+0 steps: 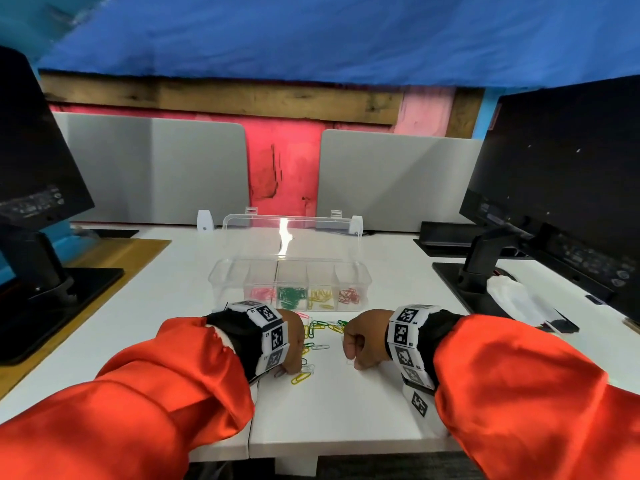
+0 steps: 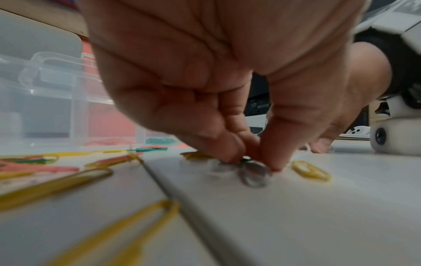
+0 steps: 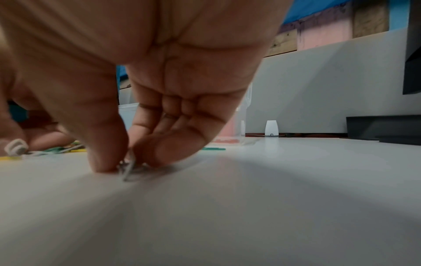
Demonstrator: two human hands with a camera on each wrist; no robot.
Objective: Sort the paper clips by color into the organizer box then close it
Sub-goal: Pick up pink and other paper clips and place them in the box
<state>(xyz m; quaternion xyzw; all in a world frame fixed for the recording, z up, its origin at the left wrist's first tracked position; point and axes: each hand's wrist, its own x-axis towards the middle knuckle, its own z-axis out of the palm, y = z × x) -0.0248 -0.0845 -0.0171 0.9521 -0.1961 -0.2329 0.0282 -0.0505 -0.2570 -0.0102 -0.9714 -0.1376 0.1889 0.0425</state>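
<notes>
A clear organizer box [image 1: 221,285] stands mid-table with its lid [image 1: 292,230] tilted up behind. Its compartments hold pink [image 1: 261,293], green [image 1: 291,295], yellow [image 1: 320,296] and red clips [image 1: 349,295]; the leftmost is empty. Loose mixed clips [image 1: 322,328] lie in front of the box between my hands. My left hand [image 1: 294,368] [image 2: 252,162] pinches a white paper clip [image 2: 252,173] against the table, beside a yellow clip [image 2: 311,171]. To the right, my right hand [image 1: 350,358] [image 3: 124,162] pinches another white clip [image 3: 128,171] between thumb and forefinger.
Black monitors on stands flank the table, one at the left [image 1: 31,174] and one at the right [image 1: 561,188]. A white cloth [image 1: 516,296] lies by the right stand. Grey partition panels [image 1: 391,181] close off the back. A seam [image 1: 250,431] splits the white tabletop.
</notes>
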